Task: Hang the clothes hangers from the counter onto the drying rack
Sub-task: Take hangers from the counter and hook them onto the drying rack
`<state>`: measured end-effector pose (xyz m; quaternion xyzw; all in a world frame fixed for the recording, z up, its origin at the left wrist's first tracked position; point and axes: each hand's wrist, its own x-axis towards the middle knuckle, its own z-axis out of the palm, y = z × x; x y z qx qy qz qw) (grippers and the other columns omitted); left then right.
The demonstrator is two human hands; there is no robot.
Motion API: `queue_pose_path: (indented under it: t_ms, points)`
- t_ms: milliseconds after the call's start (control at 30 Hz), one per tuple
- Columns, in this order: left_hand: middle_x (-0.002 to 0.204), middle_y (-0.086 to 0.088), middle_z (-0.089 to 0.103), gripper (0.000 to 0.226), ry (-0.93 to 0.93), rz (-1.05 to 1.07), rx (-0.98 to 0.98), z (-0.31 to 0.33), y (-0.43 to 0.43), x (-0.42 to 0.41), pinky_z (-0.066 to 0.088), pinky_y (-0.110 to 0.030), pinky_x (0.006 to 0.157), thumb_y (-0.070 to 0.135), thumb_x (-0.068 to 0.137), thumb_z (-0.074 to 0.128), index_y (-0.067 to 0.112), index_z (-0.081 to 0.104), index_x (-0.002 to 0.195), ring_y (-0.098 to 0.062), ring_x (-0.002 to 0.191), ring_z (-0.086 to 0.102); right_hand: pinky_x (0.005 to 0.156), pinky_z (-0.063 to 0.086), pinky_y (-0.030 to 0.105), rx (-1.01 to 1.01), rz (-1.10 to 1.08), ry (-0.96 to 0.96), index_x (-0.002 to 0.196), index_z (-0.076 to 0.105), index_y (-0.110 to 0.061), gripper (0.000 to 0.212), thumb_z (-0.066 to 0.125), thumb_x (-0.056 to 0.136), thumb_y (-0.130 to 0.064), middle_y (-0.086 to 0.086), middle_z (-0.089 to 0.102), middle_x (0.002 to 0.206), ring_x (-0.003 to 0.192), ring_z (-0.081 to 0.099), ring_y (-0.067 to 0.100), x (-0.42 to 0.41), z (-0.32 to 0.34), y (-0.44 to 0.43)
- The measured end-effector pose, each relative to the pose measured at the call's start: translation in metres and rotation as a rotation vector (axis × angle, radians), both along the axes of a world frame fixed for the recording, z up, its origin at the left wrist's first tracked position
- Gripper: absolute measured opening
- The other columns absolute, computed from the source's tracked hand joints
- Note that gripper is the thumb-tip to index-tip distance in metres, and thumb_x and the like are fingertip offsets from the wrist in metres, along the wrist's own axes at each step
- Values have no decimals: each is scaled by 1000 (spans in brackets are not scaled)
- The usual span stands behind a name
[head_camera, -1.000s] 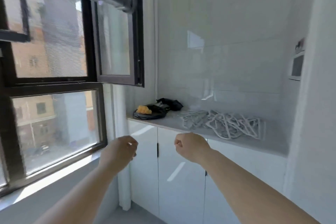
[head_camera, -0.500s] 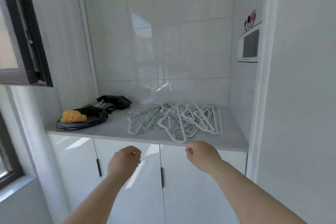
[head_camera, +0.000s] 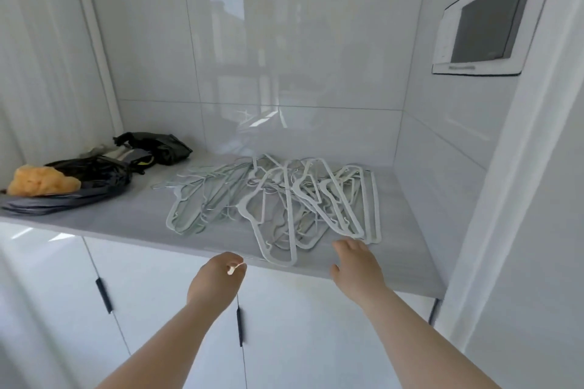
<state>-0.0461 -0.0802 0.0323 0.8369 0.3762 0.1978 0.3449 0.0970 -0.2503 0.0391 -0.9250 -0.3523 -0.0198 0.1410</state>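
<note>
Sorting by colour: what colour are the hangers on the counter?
Hangers: mostly white, some pale green; head view.

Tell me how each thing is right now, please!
hangers, piled and tangled, lying on the counter.
left hand, fingers curled, holding nothing.
right hand, open, reaching toward hangers.
cupboard doors, shut.
wall screen, dark.
black bags, lying crumpled.
</note>
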Motion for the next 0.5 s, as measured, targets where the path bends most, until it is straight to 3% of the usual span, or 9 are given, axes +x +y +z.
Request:
queue_pose_path:
  t_ms: [133, 200, 300, 367, 500]
  points:
    - [124, 4, 57, 30, 39, 49, 13, -12, 3, 23, 36, -22, 87, 29, 91, 50, 19, 54, 119, -14, 114, 53, 116, 5, 34, -70, 39, 2, 147, 11, -20, 58, 37, 97, -28, 5, 0, 157, 144, 1, 22, 33, -6, 20]
    - [128, 3, 54, 36, 51, 85, 19, -13, 5, 38, 36, -25, 93, 33, 91, 50, 19, 52, 124, -16, 116, 51, 116, -1, 36, -86, 53, -12, 148, 7, -20, 58, 34, 98, -31, 4, -3, 157, 144, -3, 23, 49, -9, 27]
    - [137, 4, 45, 46, 172, 174, 191, -9, 4, 58, 26, -30, 106, 45, 90, 45, 22, 47, 130, -17, 129, 37, 117, -3, 37, -54, 64, -1, 148, 7, -20, 57, 30, 98, -35, 0, 1, 157, 144, -2, 20, 66, -15, 33]
    - [140, 6, 40, 49, 232, 198, 250, -7, 3, 70, 20, -31, 109, 51, 90, 41, 24, 46, 130, -17, 134, 28, 117, -4, 37, -49, 68, 3, 148, 7, -20, 58, 30, 98, -37, 0, 2, 157, 144, -1, 20, 72, -18, 35]
    - [131, 5, 45, 43, 319, 187, 215, -12, 2, 91, 21, -32, 107, 54, 90, 35, 25, 59, 111, -19, 129, 34, 116, -5, 38, -50, 80, 0, 148, 6, -20, 58, 28, 98, -38, 1, 1, 157, 144, -2, 21, 79, -22, 37]
